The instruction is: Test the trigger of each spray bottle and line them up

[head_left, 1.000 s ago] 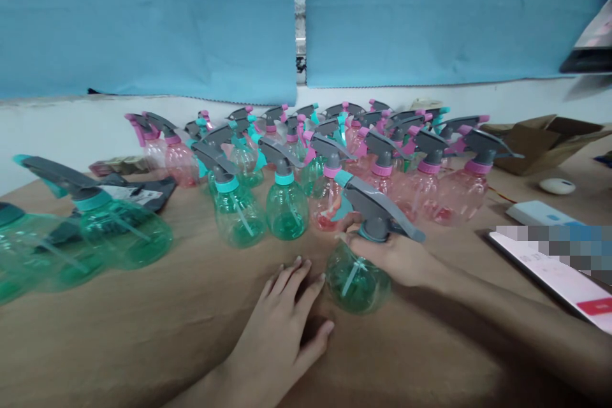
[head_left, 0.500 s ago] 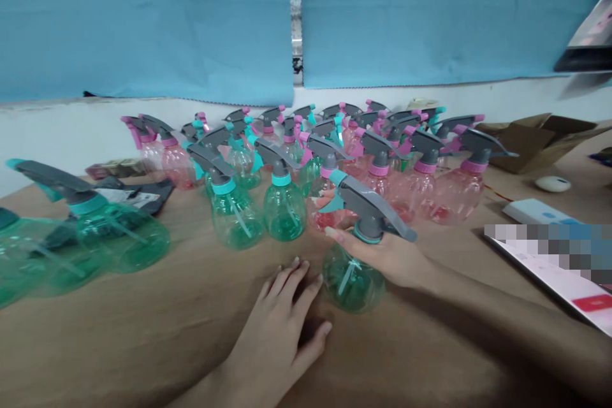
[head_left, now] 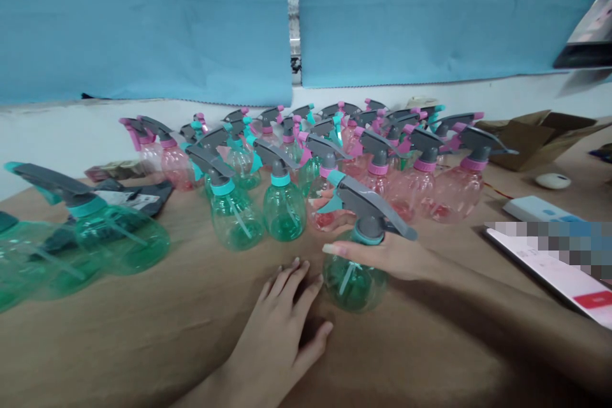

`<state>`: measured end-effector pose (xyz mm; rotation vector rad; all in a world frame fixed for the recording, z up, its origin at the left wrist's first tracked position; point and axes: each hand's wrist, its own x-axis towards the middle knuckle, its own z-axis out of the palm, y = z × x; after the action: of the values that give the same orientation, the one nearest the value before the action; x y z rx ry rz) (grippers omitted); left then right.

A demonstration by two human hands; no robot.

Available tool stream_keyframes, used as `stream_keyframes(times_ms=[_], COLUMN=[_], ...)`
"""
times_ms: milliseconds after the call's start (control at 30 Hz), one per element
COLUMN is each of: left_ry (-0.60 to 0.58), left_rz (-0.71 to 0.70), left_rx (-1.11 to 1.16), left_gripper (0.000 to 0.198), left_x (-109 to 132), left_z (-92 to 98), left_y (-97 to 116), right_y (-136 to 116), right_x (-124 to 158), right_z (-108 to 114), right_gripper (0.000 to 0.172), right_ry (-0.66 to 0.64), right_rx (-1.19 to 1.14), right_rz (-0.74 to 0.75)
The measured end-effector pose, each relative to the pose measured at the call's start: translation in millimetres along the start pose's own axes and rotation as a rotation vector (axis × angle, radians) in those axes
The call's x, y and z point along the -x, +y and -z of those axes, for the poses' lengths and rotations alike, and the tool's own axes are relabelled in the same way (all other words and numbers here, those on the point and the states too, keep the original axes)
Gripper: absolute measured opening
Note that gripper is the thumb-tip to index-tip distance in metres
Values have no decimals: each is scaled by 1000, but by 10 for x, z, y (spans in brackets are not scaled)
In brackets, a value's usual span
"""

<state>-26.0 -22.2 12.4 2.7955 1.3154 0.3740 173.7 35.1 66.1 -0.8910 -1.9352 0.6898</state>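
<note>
Green spray bottle point(head_left: 356, 287) upright on worktop point(head_left: 119, 338). Right hand point(head_left: 394, 256) at its neck, fingers extended and spread apart, thumb straight across the near side. Left hand point(head_left: 275, 325) palm-down just beside it, fingers slightly spread. Pink and green sprayers point(head_left: 327, 148) clustered beyond.

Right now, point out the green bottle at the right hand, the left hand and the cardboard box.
Green bottle point(head_left: 361, 285), head view: lower body.
Left hand point(head_left: 276, 325), head view: back of the hand.
Cardboard box point(head_left: 520, 144), head view: front side.
</note>
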Motion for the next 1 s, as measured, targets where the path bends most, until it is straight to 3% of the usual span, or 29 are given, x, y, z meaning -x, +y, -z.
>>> stream_keyframes(times_ms=[267,467,667,1000], left_ry=[-10,-16,-20,-20], left_rz=[1,-3,-3,1], left_rx=[-11,-5,-6,-1], left_gripper=[43,43,43,43], left_x=[4,15,-5,11], left_z=[-10,-5,10,4], left_y=[-8,1,7,7], right_y=[54,18,4,-41], right_x=[43,35,25,36], right_z=[-31,-26,-20,0], right_gripper=[12,13,27,13], right_ry=[-26,6,-31,-2], right_rx=[-1,22,-51,2], right_rz=[-49,-42,-44,-67])
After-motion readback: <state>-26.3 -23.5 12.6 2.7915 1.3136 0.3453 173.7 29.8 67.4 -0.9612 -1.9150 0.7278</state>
